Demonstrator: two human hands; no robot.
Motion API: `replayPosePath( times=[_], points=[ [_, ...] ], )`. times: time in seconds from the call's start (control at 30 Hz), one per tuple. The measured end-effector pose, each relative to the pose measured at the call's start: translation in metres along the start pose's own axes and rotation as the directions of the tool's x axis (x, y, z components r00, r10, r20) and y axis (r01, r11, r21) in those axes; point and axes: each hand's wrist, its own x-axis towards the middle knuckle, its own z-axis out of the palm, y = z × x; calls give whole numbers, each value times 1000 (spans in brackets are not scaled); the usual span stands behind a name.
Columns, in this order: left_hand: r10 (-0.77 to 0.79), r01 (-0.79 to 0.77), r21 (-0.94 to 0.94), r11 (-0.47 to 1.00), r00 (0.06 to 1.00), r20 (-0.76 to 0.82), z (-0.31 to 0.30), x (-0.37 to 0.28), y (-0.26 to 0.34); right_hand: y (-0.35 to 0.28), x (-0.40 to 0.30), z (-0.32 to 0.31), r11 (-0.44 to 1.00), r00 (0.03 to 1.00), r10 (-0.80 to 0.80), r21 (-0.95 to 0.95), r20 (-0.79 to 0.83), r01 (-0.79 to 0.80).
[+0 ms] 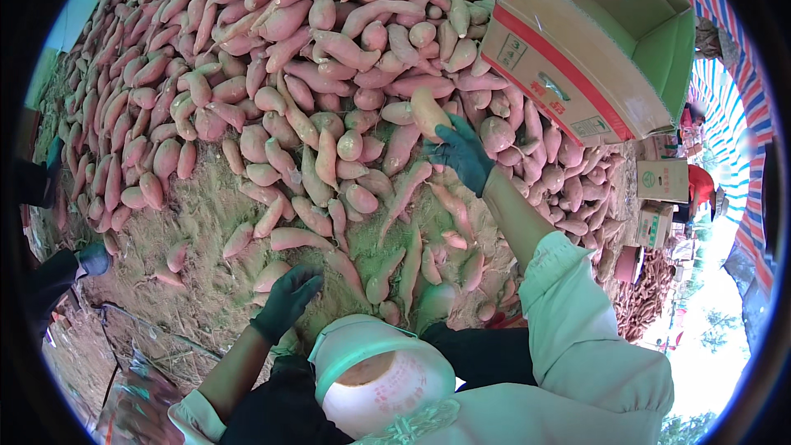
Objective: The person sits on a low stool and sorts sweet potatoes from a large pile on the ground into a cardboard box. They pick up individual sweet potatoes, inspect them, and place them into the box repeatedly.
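Observation:
My right hand [462, 156], in a dark glove, is shut on a pale yellowish sweet potato [429, 112]. It holds the root over the front of a large heap of pinkish sweet potatoes [346, 49]. My left hand [289, 301], also gloved, hovers low over the ground beside a loose sweet potato [272, 275]. Its fingers look slightly apart, and nothing shows in them. A white plastic bucket [383, 405] with red print stands between my legs. Just ahead of it, several slender sweet potatoes [410, 272] lie on the soil.
An open cardboard box [556, 68] rests at the heap's right side. Other cartons [662, 180] and a person in red [701, 184] are farther right. Someone's shoe [94, 259] shows at left. A cord [160, 329] crosses the ground near my left.

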Motion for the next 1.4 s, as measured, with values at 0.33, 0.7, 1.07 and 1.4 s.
replayPosePath(
  times=[0.33,0.7,1.07,1.4],
  points=[
    [-14,77,-693,717,995,96,17,4,35,33,-16,34,831,940,-310,-521,-142,195],
    [13,17,-649,761,999,41,1,0,21,-14,104,0,472,769,-442,-849,-462,-238],
    [-49,-76,-752,654,989,-142,27,23,39,57,-127,163,404,826,-215,-723,520,561],
    [94,-214,-709,672,974,-205,-3,9,36,-31,3,76,251,670,-742,-920,16,300]
  ],
)
